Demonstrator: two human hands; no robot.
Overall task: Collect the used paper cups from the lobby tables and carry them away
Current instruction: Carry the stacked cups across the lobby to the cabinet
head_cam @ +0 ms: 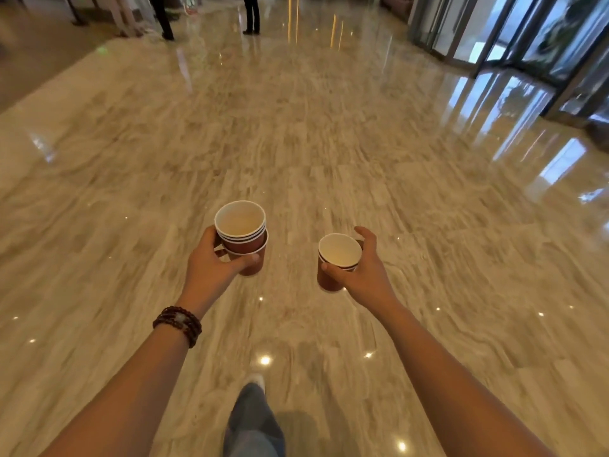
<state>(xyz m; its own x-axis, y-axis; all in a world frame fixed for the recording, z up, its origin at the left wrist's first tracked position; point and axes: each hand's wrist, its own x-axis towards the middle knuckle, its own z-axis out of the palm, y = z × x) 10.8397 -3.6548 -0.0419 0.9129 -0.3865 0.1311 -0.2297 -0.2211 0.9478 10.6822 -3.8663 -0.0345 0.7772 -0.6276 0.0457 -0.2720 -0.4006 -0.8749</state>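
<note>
The left hand [211,265] curls round a stack [242,232] of nested cups, thumb across its front, rims upright. Just right of the stack, apart from it, the right hand [365,272] grips one cup [337,262] (forefinger lifted clear of the wall). Beyond the stack, bare marble floor [313,143] lies open to two standing people [252,14]. Glass doors [527,44] edge it far right.

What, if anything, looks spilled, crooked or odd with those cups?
No spill shows. The cup stack in the left hand sits slightly crooked, upper cups leaning off the bottom one; the cup in the right hand looks intact.
</note>
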